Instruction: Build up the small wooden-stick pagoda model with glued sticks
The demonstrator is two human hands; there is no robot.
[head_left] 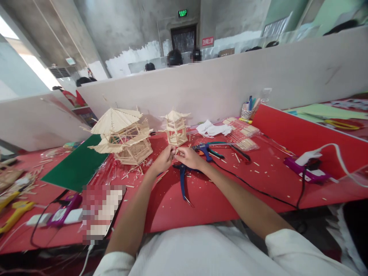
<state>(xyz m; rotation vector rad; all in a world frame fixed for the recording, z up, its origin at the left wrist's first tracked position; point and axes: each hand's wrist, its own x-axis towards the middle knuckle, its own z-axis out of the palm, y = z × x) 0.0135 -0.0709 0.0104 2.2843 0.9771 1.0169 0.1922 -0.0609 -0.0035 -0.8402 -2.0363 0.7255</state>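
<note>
My left hand [165, 160] and my right hand [189, 158] meet above the red table, fingertips pinched together. Whatever small thing they may hold is too small to make out. Just behind them stands a small pavilion model [176, 128] of thin wooden sticks. A larger stick pavilion model [123, 134] with a two-tiered roof is to their left. Under and beside my right hand lie a blue-handled hand tool [183, 182], partly hidden, and a blue tool with a black cord [206, 151], seemingly a glue gun. Teal and black handles [230, 145] extend to its right.
Stick offcuts litter the red table [230, 203]. A green board [76, 165] and a blurred-out phone-like slab [105, 211] lie left. At right are bagged sticks [244, 134], a white cloth [211, 128], a pen cup [247, 110] and a purple power strip [306, 170]. A white partition [215, 80] stands behind.
</note>
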